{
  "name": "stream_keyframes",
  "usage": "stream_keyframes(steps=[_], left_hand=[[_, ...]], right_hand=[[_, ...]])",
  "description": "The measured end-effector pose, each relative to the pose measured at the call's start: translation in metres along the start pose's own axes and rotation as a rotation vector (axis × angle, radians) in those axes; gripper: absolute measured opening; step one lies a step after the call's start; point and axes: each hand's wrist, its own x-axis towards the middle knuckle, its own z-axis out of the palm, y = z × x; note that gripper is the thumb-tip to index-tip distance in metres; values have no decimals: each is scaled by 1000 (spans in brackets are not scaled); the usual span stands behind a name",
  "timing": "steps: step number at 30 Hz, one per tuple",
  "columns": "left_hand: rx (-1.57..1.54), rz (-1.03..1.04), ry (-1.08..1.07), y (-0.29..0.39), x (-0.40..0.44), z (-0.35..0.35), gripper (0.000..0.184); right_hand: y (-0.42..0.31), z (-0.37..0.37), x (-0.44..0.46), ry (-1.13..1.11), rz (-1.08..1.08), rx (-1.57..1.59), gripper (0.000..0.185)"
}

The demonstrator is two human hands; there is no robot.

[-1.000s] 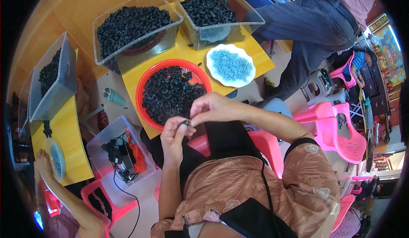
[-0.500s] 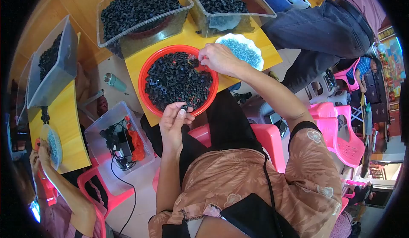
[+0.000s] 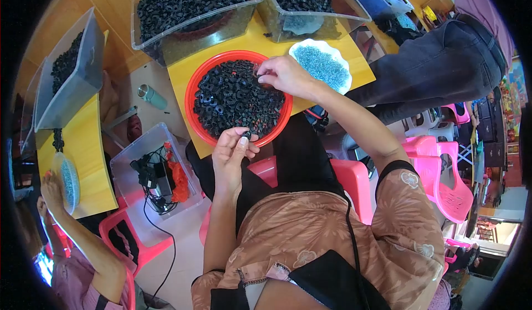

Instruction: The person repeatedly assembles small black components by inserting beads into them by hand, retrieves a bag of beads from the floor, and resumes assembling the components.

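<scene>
L hand (image 3: 229, 150) had a small dk pc (image 3: 247, 135) pinched by the red basin's (image 3: 189, 100) near rim. Lots of loose blk pcs (image 3: 219, 96) left inside; couldn't tell how many were done. R hand (image 3: 289, 78) had fingertips close tog. over them, grip unclear, near white plate (image 3: 347, 82) w/ clear bits (image 3: 321, 65).

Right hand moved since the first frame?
Yes. Against the red basin, the right hand has gone from the near-right rim, beside the left hand, to the far-right rim.
</scene>
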Motion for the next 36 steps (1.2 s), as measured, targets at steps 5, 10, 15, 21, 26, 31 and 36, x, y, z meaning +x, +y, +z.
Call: stream_keyframes(steps=[5,10,15,21,26,31,36], left_hand=[[20,4,4,-1,0,0,17],[18,10,-15,-1,0,0,19],[46,64,-14,-3,-1,3,19],[67,127,-21,-5,-2,3,16],[59,126,-24,-2,-2,4,15],[38,138,-29,-4,-2,6,15],[118,137,-53,-5,-2,5,14]], right_hand=[[-31,-11,-19,-105,283,533,14],[-64,-9,-49,-127,-53,373,14],[-96,-14,-63,-161,-98,240,9],[-98,-3,-66,-79,-96,303,11],[-93,-1,-68,-48,-57,445,12],[-92,-4,-69,-79,-66,452,14],[-93,-4,-69,-154,-13,456,23]])
